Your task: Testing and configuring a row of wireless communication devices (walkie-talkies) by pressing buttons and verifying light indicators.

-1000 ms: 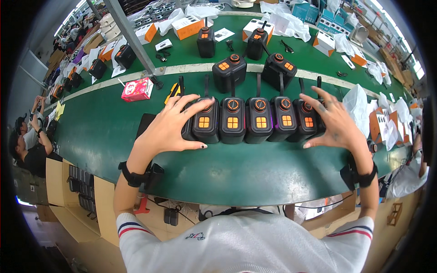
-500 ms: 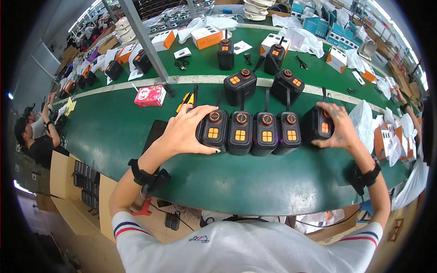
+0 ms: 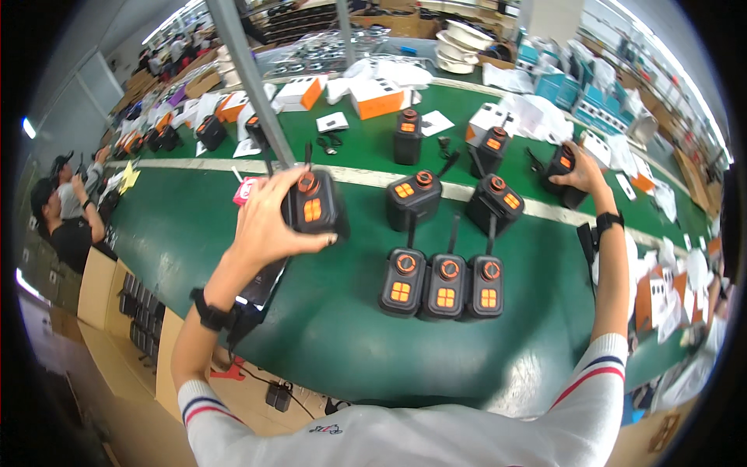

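Observation:
My left hand [image 3: 264,218] grips a black boxy device [image 3: 317,204] with an orange-ringed knob, orange buttons and a strap, at the left of the green table. Far to the right, my right hand [image 3: 585,173] is closed round a matching device [image 3: 562,167] on the table's far side. Between the hands, three more stand side by side in a row: the left one [image 3: 402,282], the middle one [image 3: 445,286] and the right one [image 3: 486,288]. Behind that row stand two angled ones, a left device [image 3: 414,201] and a right device [image 3: 496,205].
More devices, such as one black device [image 3: 408,137], stand beyond a pale strip [image 3: 354,176], among orange-and-white boxes [image 3: 377,98] and cables. A metal post [image 3: 253,78] rises at the left. An open carton [image 3: 117,319] with black items stands lower left; other people [image 3: 66,222] work beyond it.
The left hand has carried the device at the row's left end leftward, away from the other three. My right hand has moved its device away across the strip. The head view has shifted.

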Demonstrator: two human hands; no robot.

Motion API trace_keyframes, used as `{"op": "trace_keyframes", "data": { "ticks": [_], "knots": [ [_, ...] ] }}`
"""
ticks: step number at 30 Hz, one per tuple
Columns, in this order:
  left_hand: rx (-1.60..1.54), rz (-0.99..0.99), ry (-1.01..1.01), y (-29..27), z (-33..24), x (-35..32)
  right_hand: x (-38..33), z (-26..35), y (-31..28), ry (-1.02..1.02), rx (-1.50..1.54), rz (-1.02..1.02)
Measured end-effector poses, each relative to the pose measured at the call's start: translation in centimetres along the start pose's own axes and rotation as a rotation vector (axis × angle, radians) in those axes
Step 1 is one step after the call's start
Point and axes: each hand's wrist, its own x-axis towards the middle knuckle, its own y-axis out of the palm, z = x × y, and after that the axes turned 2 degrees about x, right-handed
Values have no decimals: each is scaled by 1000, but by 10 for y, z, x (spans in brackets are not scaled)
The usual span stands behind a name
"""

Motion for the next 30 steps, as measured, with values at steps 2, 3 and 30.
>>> {"op": "trace_keyframes", "data": {
  "ticks": [2,3,30],
  "knots": [
    [110,-58,-19,-4,8,29,8,0,11,42,41,2],
    [139,-79,-29,-1,14,45,9,1,12,52,39,7],
    [-220,425,513,30,-64,70,-169,257,-12,-567,120,398]
  ]
}}
